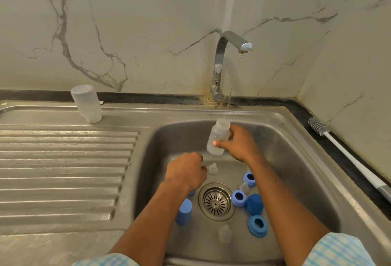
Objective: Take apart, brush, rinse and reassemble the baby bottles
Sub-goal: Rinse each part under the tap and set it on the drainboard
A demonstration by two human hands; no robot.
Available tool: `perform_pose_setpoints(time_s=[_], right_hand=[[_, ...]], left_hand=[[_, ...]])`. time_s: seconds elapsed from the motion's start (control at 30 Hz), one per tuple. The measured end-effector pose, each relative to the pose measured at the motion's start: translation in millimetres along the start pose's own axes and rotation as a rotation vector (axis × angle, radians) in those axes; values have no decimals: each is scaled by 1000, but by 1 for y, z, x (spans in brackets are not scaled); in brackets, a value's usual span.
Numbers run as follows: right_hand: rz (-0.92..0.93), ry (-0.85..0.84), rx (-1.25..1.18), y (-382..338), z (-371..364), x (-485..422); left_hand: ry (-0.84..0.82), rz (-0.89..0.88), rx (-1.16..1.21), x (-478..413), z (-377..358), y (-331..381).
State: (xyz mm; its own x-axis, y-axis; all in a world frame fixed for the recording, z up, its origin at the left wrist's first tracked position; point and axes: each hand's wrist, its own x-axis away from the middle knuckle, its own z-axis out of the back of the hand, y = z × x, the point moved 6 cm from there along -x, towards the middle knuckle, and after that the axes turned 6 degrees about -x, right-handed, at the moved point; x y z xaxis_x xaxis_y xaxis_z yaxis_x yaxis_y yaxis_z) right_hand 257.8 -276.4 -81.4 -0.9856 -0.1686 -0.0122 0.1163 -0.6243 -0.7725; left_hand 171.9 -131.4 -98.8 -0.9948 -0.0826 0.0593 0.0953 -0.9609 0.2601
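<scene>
Marbled wall tiles [148,33] rise behind a steel sink [296,160] with a ribbed drainboard [63,160] on its left; the tap [224,64] runs a thin stream [232,85]. The right hand [239,145] grips a clear bottle [218,138] round its body, thumb across the front, mouth up and a little tilted, right under the stream above the basin's far side; the step looks like rinsing. The left hand [186,172] hangs low over the basin with fingers curled, its tips just beside a clear teat [212,169]; whether it pinches that teat or only nears it I cannot tell. Round the drain [216,201] lie three blue rings [238,198], two blue caps [255,204] and two more teats; a second bottle [85,103] stands mouth down at the drainboard's far edge; the brush [338,149] lies on the counter to the right, well apart from both hands.

To rinse well, I'd centre the mouth under the water, since the flow is thin and seems to land at the rim; let it part fill, swirl, tip it out; turn the thread and outside through the stream too. Wet plastic is likely slippery, so a firm hold round the body suits; afterwards it could drain mouth down beside the other. With every small part loose in the basin, most of the job seems left.
</scene>
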Motion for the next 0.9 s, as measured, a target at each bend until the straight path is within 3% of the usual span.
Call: perform_pose_setpoints(time_s=[0.07, 0.1, 0.2, 0.3, 0.37, 0.43, 0.53, 0.6, 0.67, 0.8, 0.9], right_hand=[[-79, -95, 200, 10, -7, 7], [-85, -62, 267, 12, -5, 9], [16, 65, 140, 2, 10, 10], [-24, -91, 169, 4, -2, 13], [-32, -40, 247, 5, -3, 16], [21, 44, 136, -3, 4, 14], [-18, -58, 163, -6, -3, 12], [-61, 15, 258, -4, -4, 13], [-33, 86, 194, -7, 0, 11], [-97, -44, 247, -3, -7, 6], [-23, 101, 226, -10, -3, 5]], left_hand=[[-2, -1, -3, 0, 1, 0], [-3, 0, -4, 0, 0, 0], [5, -4, -2, 1, 3, 0], [12, -3, 0, 2, 5, 0], [9, 0, 2, 2, 5, 0], [11, -2, -2, 1, 5, 0], [4, -4, 2, 1, 6, 0], [1, -3, -2, 1, 6, -1], [5, 0, -5, 1, 5, -1], [-1, 3, -6, 2, 6, -1], [-2, 8, -6, 1, 5, -1]])
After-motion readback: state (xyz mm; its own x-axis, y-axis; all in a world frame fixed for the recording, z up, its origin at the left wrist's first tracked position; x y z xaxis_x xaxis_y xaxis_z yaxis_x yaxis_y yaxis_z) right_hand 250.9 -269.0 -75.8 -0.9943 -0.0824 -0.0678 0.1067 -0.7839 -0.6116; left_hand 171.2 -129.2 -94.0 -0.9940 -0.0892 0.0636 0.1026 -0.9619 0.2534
